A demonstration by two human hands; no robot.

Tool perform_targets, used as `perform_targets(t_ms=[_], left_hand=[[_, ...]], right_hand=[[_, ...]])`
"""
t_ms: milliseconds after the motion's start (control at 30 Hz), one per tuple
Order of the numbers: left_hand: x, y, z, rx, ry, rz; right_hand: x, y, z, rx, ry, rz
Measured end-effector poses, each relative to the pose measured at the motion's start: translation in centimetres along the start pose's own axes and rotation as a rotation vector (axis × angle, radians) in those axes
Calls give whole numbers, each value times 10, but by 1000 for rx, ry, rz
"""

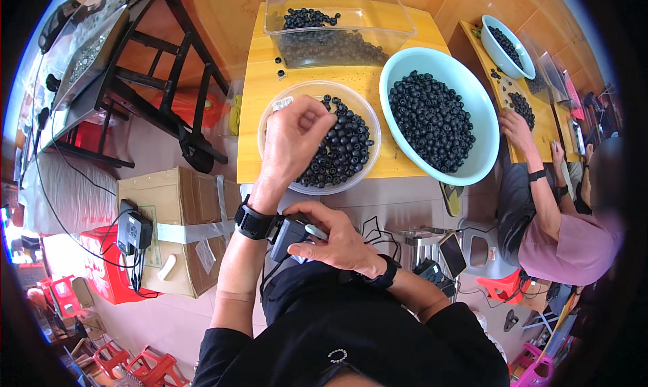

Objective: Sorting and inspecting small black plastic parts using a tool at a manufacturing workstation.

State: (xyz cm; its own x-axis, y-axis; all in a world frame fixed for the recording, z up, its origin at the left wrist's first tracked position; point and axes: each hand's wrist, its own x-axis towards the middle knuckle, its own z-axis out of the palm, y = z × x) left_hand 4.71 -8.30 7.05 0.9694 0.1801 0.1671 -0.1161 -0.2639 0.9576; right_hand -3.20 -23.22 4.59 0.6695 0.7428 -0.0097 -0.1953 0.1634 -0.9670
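black shirt (398, 343); left hand (291, 136) half-curled over dark beads (347, 141), grip unclear; right hand (341, 244) clasped round wrist device (287, 234)

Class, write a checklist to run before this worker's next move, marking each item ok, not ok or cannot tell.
Left hand empty: cannot tell; it is curled.
Right hand free: not ok; it grips the grey device.
Round clear tub upright on the yellow table: ok.
Black beads all contained: not ok; a few lie on the table.
Blue basin wholly on the table: cannot tell; its base is hidden.
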Motion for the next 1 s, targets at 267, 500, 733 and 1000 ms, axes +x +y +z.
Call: perform_targets(t_ms=[267,500,733,1000], left_hand=[[-28,24,-15,-181,-71,-101],[-68,8,10,-469,-333,-229],[-96,6,69,-289,-661,-169],[-94,19,74,-201,-583,-166]], right_hand=[[3,-22,-21,-223,-94,159],[22,-66,-64,8,367,-292],[44,-71,-77,206,515,-315],[52,-62,-88,-109,683,-387]])
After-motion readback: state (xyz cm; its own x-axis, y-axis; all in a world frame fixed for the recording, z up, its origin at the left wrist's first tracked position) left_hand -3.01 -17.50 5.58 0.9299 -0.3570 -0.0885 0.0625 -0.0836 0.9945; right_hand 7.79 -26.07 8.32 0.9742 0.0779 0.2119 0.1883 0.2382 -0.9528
